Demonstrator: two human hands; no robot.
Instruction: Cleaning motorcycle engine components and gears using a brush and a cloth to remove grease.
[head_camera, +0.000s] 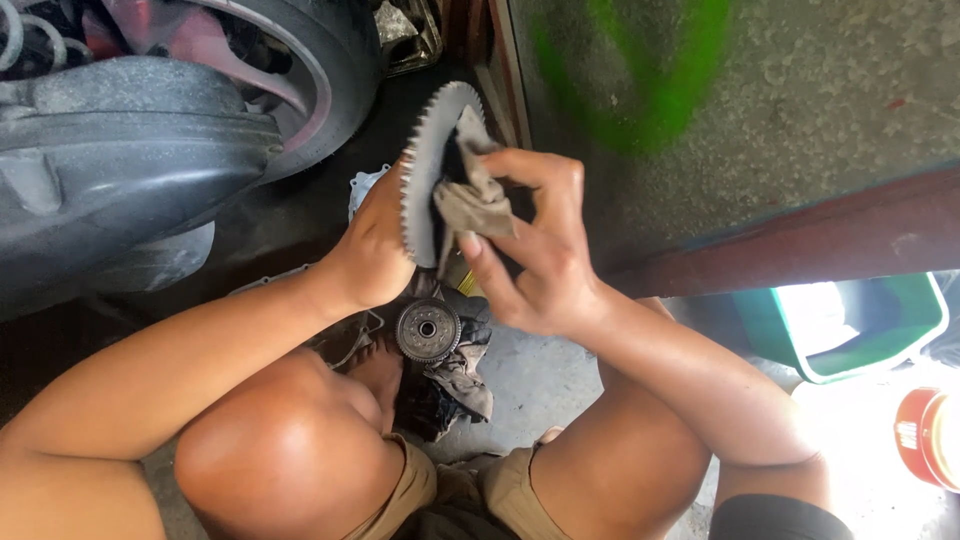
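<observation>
Garage floor (540, 375), hands rag-wiping toothed disc (424, 170)

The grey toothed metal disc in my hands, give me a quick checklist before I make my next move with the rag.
1. Left hand grips the grey toothed metal disc from behind: ok.
2. Right hand presses the dirty beige rag onto the disc face: ok.
3. Fingers clear of the teeth: cannot tell; the left palm sits close to the edge.
4. Disc face clean: cannot tell, the rag covers it.
5. Small round geared metal part rests on the crumpled cloths on the floor, apart from both hands: ok.
</observation>
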